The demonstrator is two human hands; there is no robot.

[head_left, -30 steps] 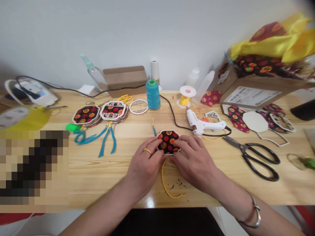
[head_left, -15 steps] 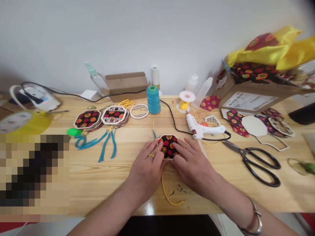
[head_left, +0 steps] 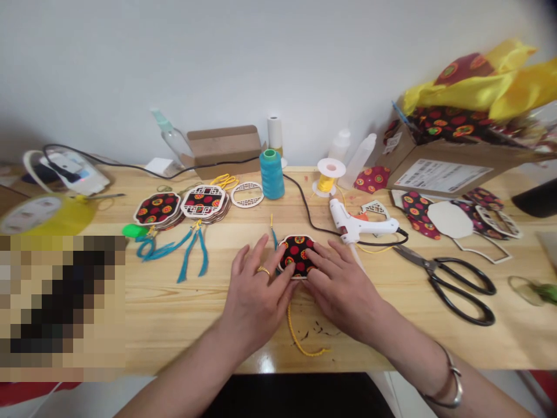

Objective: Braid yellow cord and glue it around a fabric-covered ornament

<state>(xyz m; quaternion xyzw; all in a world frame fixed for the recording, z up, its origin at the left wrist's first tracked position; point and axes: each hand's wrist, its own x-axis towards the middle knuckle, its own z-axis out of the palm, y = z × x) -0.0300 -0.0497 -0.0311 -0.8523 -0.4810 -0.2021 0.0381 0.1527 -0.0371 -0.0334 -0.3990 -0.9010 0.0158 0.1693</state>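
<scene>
A small rounded frame panel [head_left: 299,255], with black fabric patterned in red and orange and a pale rim, lies on the wooden table between my hands. My left hand [head_left: 259,287], wearing a ring, holds its left edge with thumb and forefinger; the other fingers spread outward. From the right, my right hand [head_left: 342,284] presses its fingertips on the fabric and holds that edge. Both thumbs are partly hidden near the lower rim. A yellow braided cord [head_left: 296,337] trails from below the panel toward me. Above it, a thin blue and yellow strand [head_left: 272,226] sticks out.
A white glue gun [head_left: 357,226] and black-handled scissors [head_left: 456,278] lie right. Stacked panels [head_left: 204,202] with blue tassels sit left. Behind stand a blue thread cone [head_left: 271,177], a yellow thread spool [head_left: 326,183] and a cardboard box [head_left: 435,168] of fabric. A black cable [head_left: 304,203] crosses the table.
My left hand's outer fingers have spread and shifted slightly left, away from the panel's side. My right hand stays on the panel. The whole view has shifted a little.
</scene>
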